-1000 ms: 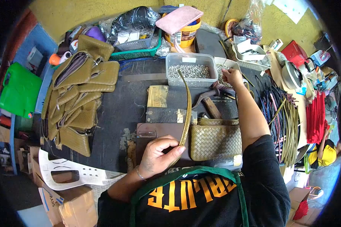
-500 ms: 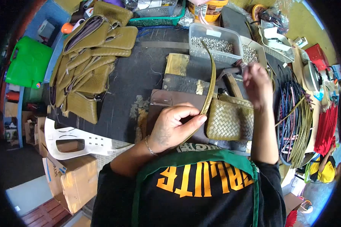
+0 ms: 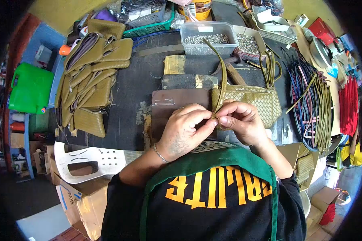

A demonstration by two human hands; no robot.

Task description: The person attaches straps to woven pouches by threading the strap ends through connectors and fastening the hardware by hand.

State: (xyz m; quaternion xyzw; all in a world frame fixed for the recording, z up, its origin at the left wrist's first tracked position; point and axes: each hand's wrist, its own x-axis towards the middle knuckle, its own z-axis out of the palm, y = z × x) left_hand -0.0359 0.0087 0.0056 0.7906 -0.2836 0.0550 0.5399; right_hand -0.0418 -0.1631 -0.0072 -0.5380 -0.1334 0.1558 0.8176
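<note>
My left hand pinches an olive strap, whose free end rises toward the clear box of metal pieces. Fingertips of my right hand meet the left ones at the strap's lower part; anything small between them is hidden. Just behind my right hand lies an olive woven pouch with looped straps at its top right. A brown board lies under and beside my left hand. The second tray of metal pieces stands right of the clear box.
Olive pouches are piled at the left. A hammer handle lies behind the woven pouch. Bundled dark and olive strips are at the right, near red strips. A white plastic chair stands at the front left.
My right hand has come back from the tray of metal pieces to meet my left hand at the strap. The camera view has shifted.
</note>
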